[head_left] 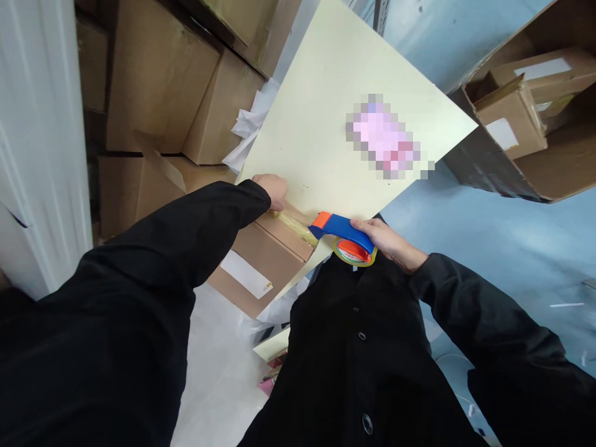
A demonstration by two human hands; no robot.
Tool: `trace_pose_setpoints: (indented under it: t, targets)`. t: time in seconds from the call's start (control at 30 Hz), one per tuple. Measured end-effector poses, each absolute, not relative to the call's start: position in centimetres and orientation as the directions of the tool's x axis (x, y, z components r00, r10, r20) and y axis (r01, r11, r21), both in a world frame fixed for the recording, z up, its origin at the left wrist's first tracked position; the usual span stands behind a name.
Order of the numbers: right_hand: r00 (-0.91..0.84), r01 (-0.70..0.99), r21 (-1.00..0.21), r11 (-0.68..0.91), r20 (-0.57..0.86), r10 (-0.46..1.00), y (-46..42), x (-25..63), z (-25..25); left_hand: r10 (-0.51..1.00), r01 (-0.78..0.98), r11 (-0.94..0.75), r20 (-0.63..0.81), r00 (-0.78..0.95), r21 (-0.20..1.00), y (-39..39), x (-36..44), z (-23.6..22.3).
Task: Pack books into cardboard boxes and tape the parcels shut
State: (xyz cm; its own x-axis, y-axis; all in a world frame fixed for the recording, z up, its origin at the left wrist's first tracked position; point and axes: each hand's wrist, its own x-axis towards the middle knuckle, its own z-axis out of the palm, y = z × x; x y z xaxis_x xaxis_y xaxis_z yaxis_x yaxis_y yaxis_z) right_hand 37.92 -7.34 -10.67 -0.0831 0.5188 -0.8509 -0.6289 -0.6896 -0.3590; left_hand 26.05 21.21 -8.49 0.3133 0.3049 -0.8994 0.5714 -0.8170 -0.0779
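A small brown cardboard box (282,259) with a white label (246,274) sits at the near corner of a cream tabletop. Yellowish clear tape (294,226) runs along its top. My left hand (272,190) grips the far end of the box top with its fingers curled; the fingertips are partly hidden. In my right hand (389,242) is a blue and orange tape dispenser (345,230), held by its handle. A tape roll (356,252) is mounted under it. The dispenser's orange head lies at the box's right end, by the tape.
A pink blurred object (382,136) lies on the cream tabletop (321,93). Large cardboard boxes (153,81) are stacked at the left, with crumpled white paper (251,124) beside the table. An open carton (493,161) at the right holds smaller boxes (512,118).
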Motion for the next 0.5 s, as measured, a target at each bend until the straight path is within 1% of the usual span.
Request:
trace_pose_setpoints:
  t: [0.17,0.23,0.33,0.4,0.5]
  targets:
    - [-0.090,-0.627,-0.358,-0.692,-0.849,0.521,-7.1,37.4,-10.8,0.263,0.548,-0.836,-0.903,0.341,-0.036,20.3,26.2,-7.3]
    - [-0.092,-0.620,-0.367,-0.693,-0.843,0.530,-7.0,37.3,-10.8,0.234,0.475,-0.879,-0.907,0.350,-0.043,19.8,26.4,-6.5]
    - [-0.088,-0.600,-0.377,-0.705,-0.846,0.527,-6.9,37.1,-10.9,0.185,0.318,-0.946,-0.906,0.380,-0.060,19.1,26.4,-5.3]
    - [-0.090,-0.585,-0.377,-0.718,-0.850,0.520,-6.9,37.0,-11.0,0.138,0.236,-0.971,-0.892,0.431,-0.037,18.9,26.2,-4.6]
    - [-0.097,-0.571,-0.380,-0.728,-0.849,0.519,-6.9,36.9,-11.2,0.068,0.160,-0.987,-0.839,0.540,0.022,19.2,25.7,-4.4]
